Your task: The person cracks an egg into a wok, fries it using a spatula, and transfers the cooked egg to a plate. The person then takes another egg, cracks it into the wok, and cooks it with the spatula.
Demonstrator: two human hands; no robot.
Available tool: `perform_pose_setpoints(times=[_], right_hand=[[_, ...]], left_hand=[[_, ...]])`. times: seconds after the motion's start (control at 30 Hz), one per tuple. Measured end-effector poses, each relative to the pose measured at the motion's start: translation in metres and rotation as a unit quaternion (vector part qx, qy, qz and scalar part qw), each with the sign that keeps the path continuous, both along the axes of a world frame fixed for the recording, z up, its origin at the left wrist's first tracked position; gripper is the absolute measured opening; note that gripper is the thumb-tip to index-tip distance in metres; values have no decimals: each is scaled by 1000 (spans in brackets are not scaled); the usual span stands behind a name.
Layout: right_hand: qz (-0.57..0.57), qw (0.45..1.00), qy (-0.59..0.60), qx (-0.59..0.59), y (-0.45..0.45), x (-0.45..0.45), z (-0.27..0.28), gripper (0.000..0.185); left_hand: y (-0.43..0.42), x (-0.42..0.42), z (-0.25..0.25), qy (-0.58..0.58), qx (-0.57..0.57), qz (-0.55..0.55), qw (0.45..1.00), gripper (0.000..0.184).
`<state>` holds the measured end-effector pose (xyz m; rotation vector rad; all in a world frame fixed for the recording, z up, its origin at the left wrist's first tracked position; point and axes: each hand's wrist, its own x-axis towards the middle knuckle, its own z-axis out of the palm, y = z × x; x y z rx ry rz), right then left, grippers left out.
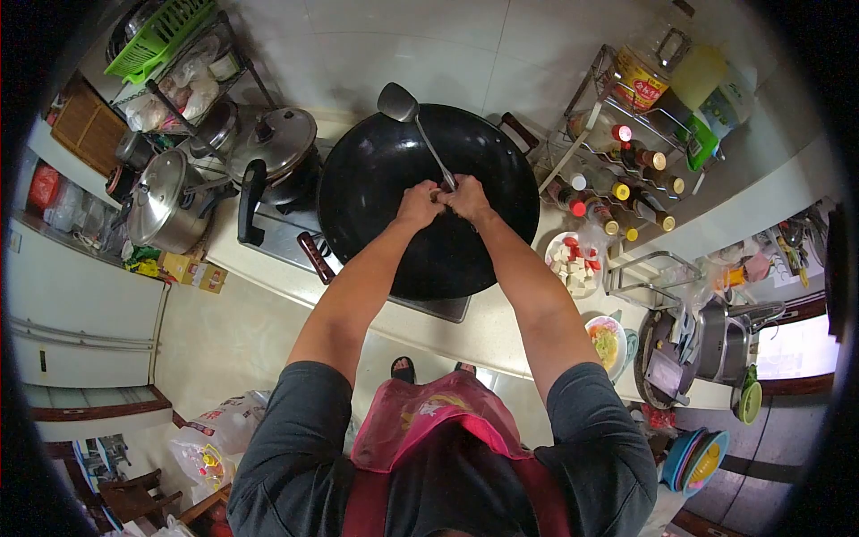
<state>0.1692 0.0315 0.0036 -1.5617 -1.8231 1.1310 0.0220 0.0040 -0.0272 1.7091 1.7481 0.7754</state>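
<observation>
My two hands meet above the middle of a large black wok (376, 242). A metal spatula (429, 150) slants down from the wok's far rim, blade at the top, and its handle runs into my right hand (467, 197). The fingers of that hand are closed around the handle. My left hand (418, 205) is closed beside it, fingertips bent and nearly touching the right ones. Whatever is between the fingertips is too small and hidden to make out. The wok's dark inside shows no food that I can see.
A pressure cooker (277, 148) and a steel pot (165, 201) stand left of the wok. On the right are a rack of bottles (626, 170), a plate of white cubes and red pieces (574, 264), and a bowl of chopped food (608, 345). Farther right is the sink (723, 340).
</observation>
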Motion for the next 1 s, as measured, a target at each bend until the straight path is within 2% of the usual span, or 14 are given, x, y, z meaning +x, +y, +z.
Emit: perform_pose_setpoints(times=[0.1,0.27,0.37,0.47,0.77,1.0], right_hand=[[3,1000,3,2,0,0,1,30],[11,1000,-1,23,8,2,-14,28],[5,999,-15,-41,0,1,8,25],[1,999,3,-47,-2,-1,8,23],[4,995,52,-82,-2,2,7,24],[11,997,58,-55,0,5,4,20]], left_hand=[[0,1,1,18,10,3,1000,52],[-1,-1,2,-28,-19,10,999,51],[2,-6,2,-6,-1,-3,1000,51],[0,-7,3,12,14,2,1000,51],[10,-12,-16,-30,16,22,999,51],[12,-12,-19,-59,-5,21,998,53]])
